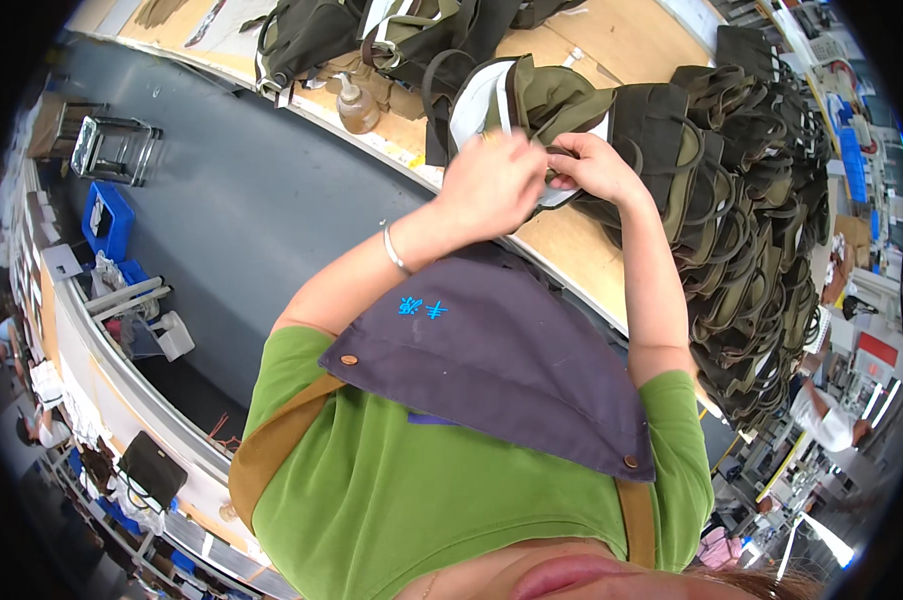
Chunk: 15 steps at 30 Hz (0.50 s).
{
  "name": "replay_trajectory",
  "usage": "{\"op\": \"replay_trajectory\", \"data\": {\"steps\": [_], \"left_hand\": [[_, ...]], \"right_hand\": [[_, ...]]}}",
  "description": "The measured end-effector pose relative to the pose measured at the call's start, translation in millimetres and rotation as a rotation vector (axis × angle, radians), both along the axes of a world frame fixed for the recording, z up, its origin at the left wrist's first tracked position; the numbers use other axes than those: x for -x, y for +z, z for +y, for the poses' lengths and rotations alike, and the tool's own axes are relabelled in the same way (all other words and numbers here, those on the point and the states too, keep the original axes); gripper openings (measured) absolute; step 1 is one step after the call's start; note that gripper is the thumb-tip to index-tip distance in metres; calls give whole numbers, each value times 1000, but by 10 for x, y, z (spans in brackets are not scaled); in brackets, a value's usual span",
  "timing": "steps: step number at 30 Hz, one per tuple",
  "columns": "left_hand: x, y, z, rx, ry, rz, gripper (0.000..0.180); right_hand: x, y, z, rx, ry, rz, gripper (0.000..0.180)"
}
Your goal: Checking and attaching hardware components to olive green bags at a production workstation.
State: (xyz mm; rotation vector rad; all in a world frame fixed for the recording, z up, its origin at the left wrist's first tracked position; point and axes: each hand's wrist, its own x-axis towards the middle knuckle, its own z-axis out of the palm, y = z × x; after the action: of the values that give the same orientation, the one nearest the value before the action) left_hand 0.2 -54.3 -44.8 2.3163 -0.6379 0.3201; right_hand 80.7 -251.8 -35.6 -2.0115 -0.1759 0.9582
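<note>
Holds an olive-green cloth bag [567,105] at the near edge of a long, pale wooden table [632,40], with both bare hands together at its lower rim. Shows soft, rumpled folds of matt cloth on top, a smooth white inner face along the left and lower sides, and a narrow dark edging around the outline. Has a dark curved strap [428,90] looping up just beside the left rim. Presses the thumb and forefinger of the right hand [594,165] together in a pinch on the dark edging. Curls the fingers of the left hand [497,185] inward over the white part, blurred; cannot tell their exact grip. Bears, farther right along the same pale wood, a deep, overlapping pile of dark-green and olive fabric bags [752,200] with rounded handles, and more dark-green bags with white parts [392,40] at the far side. Holds also, near the front edge and left of the handled bag, an amber pump bottle [358,108]. Drops off past the table's edge to a smooth blue-grey floor [232,160], with a metal-framed stool [117,150] and a bright blue plastic crate [109,220] at the left. Includes a black bag [153,470] on a pale worktop at lower left, and, well apart at far right, a co-worker in a white top [825,415] among crowded, brightly lit workstations.
</note>
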Motion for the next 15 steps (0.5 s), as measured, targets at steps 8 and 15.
{"op": "replay_trajectory", "data": {"steps": [8, 15], "left_hand": [[124, -112, 58, -115, -4, 46, 14], [-38, 416, 295, 226, -95, 253, 15]], "right_hand": [[-77, 250, 89, -87, 194, -78, 18], [-245, 760, 176, -3, 386, -117, 19]]}}
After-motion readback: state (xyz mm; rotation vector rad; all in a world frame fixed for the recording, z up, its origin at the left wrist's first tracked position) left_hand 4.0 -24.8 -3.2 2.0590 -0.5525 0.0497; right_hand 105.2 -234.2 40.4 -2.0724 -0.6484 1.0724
